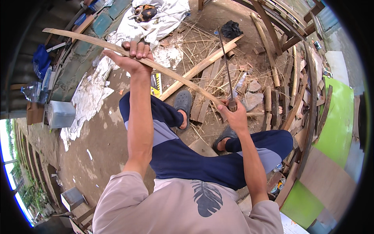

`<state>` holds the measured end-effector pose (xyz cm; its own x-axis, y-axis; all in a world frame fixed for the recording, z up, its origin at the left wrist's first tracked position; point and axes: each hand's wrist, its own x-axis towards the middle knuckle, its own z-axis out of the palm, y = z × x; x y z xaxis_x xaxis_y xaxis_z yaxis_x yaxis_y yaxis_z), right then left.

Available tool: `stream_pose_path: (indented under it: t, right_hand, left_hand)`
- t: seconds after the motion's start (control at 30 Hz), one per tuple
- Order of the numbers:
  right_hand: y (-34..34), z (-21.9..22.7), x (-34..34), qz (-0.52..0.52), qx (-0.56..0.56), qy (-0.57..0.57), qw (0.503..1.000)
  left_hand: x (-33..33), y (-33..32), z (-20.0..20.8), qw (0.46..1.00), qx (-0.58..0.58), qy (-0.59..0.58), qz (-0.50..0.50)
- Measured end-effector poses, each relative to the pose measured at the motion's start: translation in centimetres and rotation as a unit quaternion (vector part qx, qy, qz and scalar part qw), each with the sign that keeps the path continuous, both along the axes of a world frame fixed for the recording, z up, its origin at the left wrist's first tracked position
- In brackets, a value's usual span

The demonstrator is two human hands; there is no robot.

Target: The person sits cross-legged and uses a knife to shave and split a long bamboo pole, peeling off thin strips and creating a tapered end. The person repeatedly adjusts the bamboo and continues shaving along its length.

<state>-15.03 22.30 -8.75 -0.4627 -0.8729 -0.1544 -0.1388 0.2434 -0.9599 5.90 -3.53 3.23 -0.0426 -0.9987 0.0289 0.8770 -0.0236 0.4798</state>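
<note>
Strip (173,74) of pale wood slants across both hands, raised off the ground, with a long free tip running out beyond the left hand (135,61). That hand has its fingers folded over the strip and its thumb spread away from it. At the strip's near end, the right hand (236,115) is closed around the handle of a knife (226,64), whose thin dark blade points away from the body; its thumb lies against the strip's end, though how firmly it pinches I cannot tell. Beneath the strip, a pole (208,63) crosses its line on the ground. A sandal (182,102) shows just below the strip. Beyond it lie a white sheet (167,19) and a black bag (231,29); well to its right stands a green board (338,117).
</note>
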Motion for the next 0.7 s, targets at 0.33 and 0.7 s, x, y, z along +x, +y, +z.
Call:
stream_pose_path:
  t: [0.33, 0.7]
  right_hand:
    - [-0.3, -0.1, -0.4, -0.039, 0.035, 0.014, 0.999]
    - [-0.6, 0.2, -2.8, -0.104, 0.005, 0.051, 0.993]
  left_hand:
    - [1.1, -0.1, 0.0, 0.996, -0.080, -0.034, -0.007]
    - [-0.1, -0.6, -3.4, 0.907, -0.090, -0.316, 0.263]
